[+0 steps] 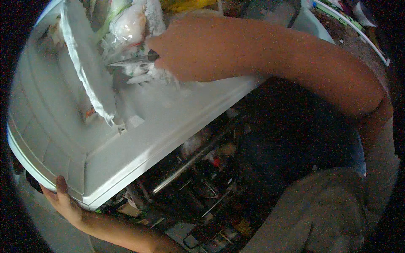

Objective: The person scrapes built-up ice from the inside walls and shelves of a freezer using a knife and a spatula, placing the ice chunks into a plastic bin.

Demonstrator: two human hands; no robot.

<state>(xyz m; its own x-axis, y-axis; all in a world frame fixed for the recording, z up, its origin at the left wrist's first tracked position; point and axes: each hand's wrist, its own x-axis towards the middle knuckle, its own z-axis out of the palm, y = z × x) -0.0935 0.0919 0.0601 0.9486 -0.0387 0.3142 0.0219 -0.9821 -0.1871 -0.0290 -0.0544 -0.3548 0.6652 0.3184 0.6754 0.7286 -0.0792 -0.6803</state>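
A white freezer (126, 156) with a pale inner lining spreads across the left and upper middle. My right hand (175, 55) reaches over it from the right, fingers closed around what looks like a knife (133, 62) with a dark grip and thin shiny blade. Its blade points left over crumbled frost (158, 78); whether it touches is not clear. A thick ridge of ice (80, 69) runs down the lining farther left. My left hand (65, 202) grips the freezer's near left corner, a finger over the rim. Most of its other fingers are hidden.
Food in clear plastic bags (128, 27) lies beyond the knife, with something yellow (185, 5) at the far edge. Below the freezer's front edge is a dark jumble of items, including a metal bar (185, 168). My knee (325, 206) fills the lower right.
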